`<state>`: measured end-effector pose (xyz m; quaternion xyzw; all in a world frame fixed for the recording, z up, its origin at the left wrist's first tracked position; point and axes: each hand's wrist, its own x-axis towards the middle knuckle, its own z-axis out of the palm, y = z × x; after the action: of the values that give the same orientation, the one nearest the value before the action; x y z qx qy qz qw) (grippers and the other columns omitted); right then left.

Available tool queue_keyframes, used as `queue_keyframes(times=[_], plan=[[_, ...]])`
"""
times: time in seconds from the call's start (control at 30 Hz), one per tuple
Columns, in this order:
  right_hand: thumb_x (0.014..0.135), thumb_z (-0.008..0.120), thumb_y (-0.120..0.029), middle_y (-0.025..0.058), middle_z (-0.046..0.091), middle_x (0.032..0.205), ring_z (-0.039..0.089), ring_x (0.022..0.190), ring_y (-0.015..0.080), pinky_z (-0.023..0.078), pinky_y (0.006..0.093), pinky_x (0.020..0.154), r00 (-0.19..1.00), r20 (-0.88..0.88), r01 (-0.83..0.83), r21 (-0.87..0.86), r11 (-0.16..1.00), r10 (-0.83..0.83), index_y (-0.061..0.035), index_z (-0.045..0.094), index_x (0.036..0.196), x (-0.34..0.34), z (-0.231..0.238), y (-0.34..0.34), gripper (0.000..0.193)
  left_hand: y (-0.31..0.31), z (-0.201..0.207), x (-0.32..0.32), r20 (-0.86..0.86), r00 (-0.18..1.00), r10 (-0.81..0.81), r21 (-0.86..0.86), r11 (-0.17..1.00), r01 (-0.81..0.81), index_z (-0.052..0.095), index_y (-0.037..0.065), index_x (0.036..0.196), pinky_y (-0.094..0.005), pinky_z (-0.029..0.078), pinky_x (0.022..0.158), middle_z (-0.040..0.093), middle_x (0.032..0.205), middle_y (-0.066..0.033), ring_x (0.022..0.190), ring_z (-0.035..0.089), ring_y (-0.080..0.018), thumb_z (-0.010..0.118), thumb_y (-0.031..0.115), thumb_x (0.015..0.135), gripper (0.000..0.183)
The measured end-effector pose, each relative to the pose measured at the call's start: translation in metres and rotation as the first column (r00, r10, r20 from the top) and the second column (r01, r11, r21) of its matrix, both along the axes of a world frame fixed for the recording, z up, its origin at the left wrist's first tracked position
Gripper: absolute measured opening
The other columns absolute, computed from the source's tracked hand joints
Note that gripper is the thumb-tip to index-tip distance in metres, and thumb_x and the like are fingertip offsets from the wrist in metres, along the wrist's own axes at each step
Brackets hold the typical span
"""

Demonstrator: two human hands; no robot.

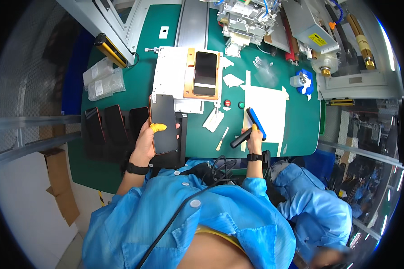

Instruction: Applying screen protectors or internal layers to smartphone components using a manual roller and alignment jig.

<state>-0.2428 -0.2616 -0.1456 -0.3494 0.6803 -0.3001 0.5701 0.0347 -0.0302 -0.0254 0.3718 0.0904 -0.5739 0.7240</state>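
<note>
My left hand point(144, 141) is closed round a smartphone point(164, 130) with a dark screen and an orange edge, held upright. A yellow finger cot covers my left thumb. Closed on a hand roller with a blue cylinder point(256, 123) and a black handle, my right hand point(254, 140) is over a white sheet point(271, 110) taped to the table. Further back, another phone point(205, 74) lies in an orange fixture point(190, 74) on a white metal block. Several more dark phones point(114, 121) stand in a row left of my left hand.
A small knife point(222, 139) and a white wipe point(213, 120) lie between my hands. Red point(227, 103) and green buttons point(241, 105) sit behind them. Machinery point(249, 22) stands at the back, bubble-wrap bags point(105, 83) at the left. A co-worker in blue point(314, 201) is close on the right.
</note>
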Motion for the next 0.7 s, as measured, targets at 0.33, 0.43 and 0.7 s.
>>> queue_keyframes(times=[0.33, 0.43, 0.7], plan=[[0.083, 0.044, -0.024, 0.0083, 0.051, 0.049, 0.05, 0.039, 0.0145, 0.042, 0.0268, 0.038, 0.714, -0.108, -0.688, -0.293, 0.664, 0.692, 0.0016, 0.048, 0.06, 0.235, 0.099, -0.091, 0.035, 0.022, 0.007, -0.014, 0.009, 0.999, 0.048, 0.03, 0.998, -0.049, 0.035, 0.006, 0.121, -0.0518, 0.05, 0.072, 0.048, 0.105, -0.0172, 0.097, 0.053, -0.0364, 0.046, -0.003, 0.078, 0.045], [0.083, 0.041, -0.025, 0.0096, 0.052, 0.046, 0.052, 0.037, 0.0179, 0.043, 0.0309, 0.039, 0.636, -0.286, -0.771, -0.283, 0.571, 0.717, 0.0029, 0.048, 0.052, 0.232, 0.111, -0.058, 0.042, 0.034, 0.006, -0.013, -0.004, 0.997, 0.073, 0.031, 0.997, -0.073, 0.034, 0.006, 0.122, -0.0518, 0.05, 0.072, 0.048, 0.105, -0.0172, 0.098, 0.053, -0.0362, 0.046, -0.003, 0.078, 0.046], [0.085, 0.045, -0.019, 0.0105, 0.052, 0.054, 0.052, 0.041, 0.0175, 0.039, 0.0296, 0.035, 0.728, -0.344, -0.655, -0.091, 0.75, 0.593, 0.0016, 0.044, 0.082, 0.104, 0.106, 0.052, 0.021, 0.029, -0.005, -0.003, -0.03, 0.998, 0.056, 0.007, 0.998, -0.056, 0.036, 0.007, 0.121, -0.0503, 0.05, 0.073, 0.048, 0.106, -0.0163, 0.098, 0.053, -0.0344, 0.046, -0.002, 0.079, 0.044]])
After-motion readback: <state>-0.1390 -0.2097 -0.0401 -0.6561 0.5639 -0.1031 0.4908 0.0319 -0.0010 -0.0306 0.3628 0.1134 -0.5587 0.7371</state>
